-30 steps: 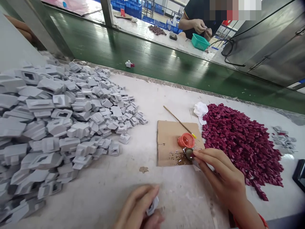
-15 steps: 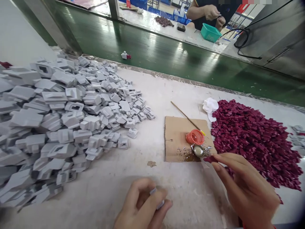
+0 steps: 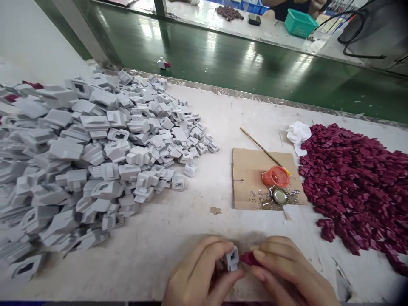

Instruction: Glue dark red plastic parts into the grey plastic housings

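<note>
Between the thumb and fingers of my left hand (image 3: 204, 272) is a small grey plastic part (image 3: 232, 258), its square opening turned to the right. My right hand (image 3: 287, 270) pinches a small maroon plastic piece (image 3: 249, 258), its free end close to that opening; I cannot tell if the two touch. Both hands are low over the front of the white table (image 3: 153, 238). To the left spreads a heap of grey parts (image 3: 105, 148), and to the right a heap of maroon pieces (image 3: 357, 182).
A cardboard sheet (image 3: 245, 170) holds an orange cup (image 3: 276, 176), a round metal cap (image 3: 279, 196) amid wet spots, and a thin stick (image 3: 261, 146). White cloth (image 3: 298, 132) lies beside the maroon heap. Beyond runs a green conveyor (image 3: 223, 55) with a grey-and-maroon piece (image 3: 163, 63). A person sits across.
My right hand has come left and down from beside the metal cap, bringing the maroon piece up to the grey part. My left hand has turned the grey part so its opening shows.
</note>
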A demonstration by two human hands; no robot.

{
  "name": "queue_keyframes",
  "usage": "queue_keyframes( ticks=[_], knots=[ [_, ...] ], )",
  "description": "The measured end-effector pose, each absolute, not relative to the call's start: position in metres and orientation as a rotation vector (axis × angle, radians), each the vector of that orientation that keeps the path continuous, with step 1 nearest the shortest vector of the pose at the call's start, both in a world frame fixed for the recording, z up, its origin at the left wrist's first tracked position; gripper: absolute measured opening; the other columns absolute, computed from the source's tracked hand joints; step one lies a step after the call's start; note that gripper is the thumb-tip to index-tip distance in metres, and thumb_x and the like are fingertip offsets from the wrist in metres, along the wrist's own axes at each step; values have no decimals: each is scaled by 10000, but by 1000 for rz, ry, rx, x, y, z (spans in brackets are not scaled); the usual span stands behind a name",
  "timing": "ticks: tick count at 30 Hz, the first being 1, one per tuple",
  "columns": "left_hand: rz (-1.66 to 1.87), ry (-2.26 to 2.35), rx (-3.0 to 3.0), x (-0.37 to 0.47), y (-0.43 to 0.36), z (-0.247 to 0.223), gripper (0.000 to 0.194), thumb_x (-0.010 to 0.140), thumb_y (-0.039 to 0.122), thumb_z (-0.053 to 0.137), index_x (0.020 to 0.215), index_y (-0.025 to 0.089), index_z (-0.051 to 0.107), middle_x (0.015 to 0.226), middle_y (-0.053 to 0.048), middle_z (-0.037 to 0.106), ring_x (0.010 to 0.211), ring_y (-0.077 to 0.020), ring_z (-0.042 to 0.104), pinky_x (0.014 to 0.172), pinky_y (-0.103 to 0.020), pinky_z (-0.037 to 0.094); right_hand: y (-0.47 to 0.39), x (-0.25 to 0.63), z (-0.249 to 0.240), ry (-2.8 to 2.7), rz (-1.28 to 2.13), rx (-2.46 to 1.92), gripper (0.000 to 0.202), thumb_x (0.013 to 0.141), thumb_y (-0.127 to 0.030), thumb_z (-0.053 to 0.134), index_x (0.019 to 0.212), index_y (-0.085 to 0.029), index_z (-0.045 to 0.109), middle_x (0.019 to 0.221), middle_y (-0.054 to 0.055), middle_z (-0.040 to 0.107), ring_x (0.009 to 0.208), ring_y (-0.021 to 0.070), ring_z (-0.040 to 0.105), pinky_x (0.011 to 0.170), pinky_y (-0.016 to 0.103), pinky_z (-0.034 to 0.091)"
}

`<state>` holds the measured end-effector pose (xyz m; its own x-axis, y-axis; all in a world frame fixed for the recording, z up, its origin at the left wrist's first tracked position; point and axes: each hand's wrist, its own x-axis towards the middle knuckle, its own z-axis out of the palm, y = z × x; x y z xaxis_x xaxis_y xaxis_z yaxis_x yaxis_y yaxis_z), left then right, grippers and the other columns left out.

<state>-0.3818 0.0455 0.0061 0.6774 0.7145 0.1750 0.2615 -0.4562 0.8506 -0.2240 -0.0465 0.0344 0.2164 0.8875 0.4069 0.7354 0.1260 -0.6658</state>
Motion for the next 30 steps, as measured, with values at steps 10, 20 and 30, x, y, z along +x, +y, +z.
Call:
queue_keyframes(
  ticks=[10,20,30],
  knots=[
    [638,695,1958,-385,48,2,191,919,352,597,1078,255,555,959,18,687,549,-56,599,495,-109,519,-47,-224,32,-1677,243,-1623,157,915,-124,589,1064,-124,639,930,78,705,931,142,660,766,215,609],
    [643,691,1929,-384,47,3,157,931,339,576,1065,258,560,956,21,684,638,-72,653,668,-129,574,-41,-224,39,-1704,241,-1634,151,907,-102,591,1032,-118,675,899,82,732,850,155,698,730,210,623],
    [586,766,1968,-383,44,3,196,906,462,575,1020,302,586,902,53,708,519,-68,610,564,-129,553,-33,-231,35,-1663,311,-1493,151,914,-59,548,1036,-82,634,909,94,699,853,141,652,758,234,588]
  ],
)
